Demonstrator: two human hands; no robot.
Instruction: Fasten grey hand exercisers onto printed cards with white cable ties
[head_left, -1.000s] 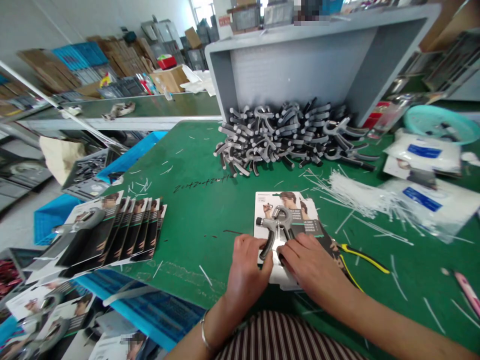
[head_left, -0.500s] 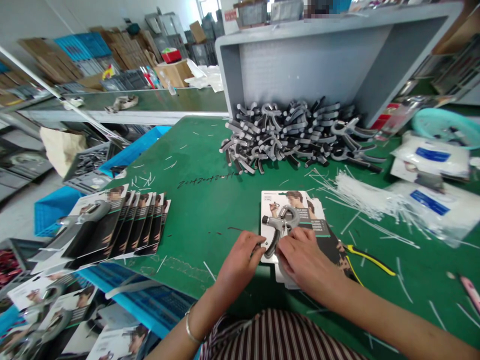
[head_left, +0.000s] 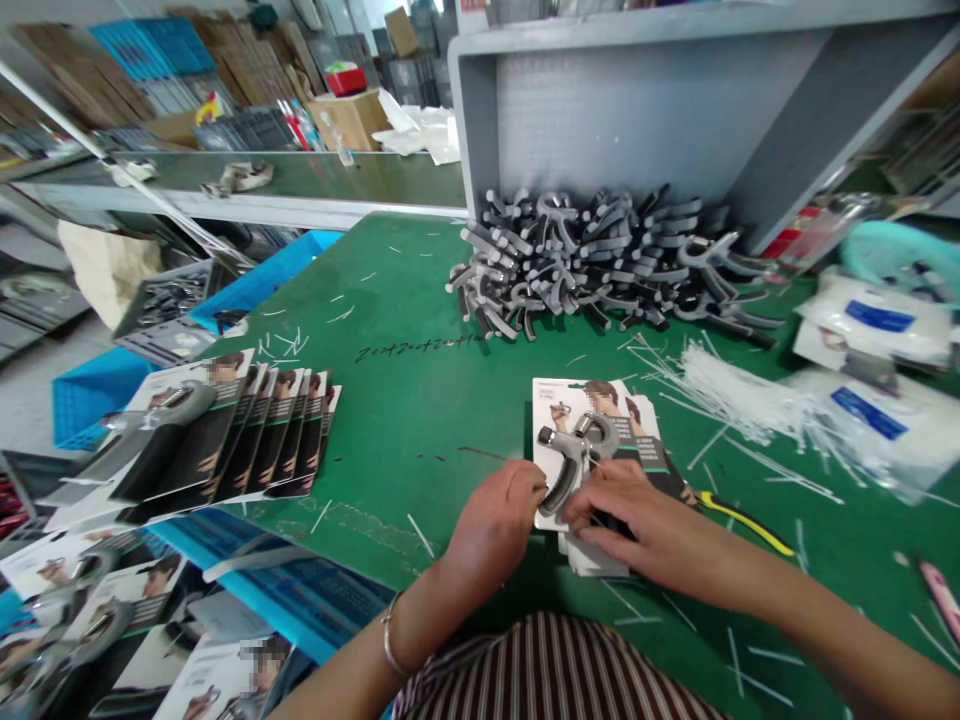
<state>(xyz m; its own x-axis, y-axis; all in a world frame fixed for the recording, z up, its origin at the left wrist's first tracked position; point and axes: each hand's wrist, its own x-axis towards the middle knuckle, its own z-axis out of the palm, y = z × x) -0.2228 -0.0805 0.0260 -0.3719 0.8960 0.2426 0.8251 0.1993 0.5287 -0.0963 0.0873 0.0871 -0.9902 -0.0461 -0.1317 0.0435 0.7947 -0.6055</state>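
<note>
A grey and black hand grip strengthener [head_left: 600,432] lies on a printed backing card [head_left: 553,400] in front of me. My left hand [head_left: 501,515] is closed at the card's left edge, pinching it beside one handle; its fingertips are partly hidden. My right hand [head_left: 626,508] has its fingers curled over the strengthener's lower handles, thumb tucked low. More cards [head_left: 646,418] lie underneath and stick out to the right. Yellow and black pliers [head_left: 746,522] rest beside them, partly under my right forearm.
A tipped grey crate [head_left: 622,120] stands behind a heap of grip strengtheners [head_left: 555,260]. White cable ties [head_left: 731,390] and plastic bags [head_left: 874,410] lie at right. Overlapping carded strengtheners [head_left: 225,430] sit at the left table edge, above a blue crate [head_left: 292,600].
My left hand has rolled over at the card's edge, its back now facing up. My right hand has spread slightly over the handles. The view has tilted down a little.
</note>
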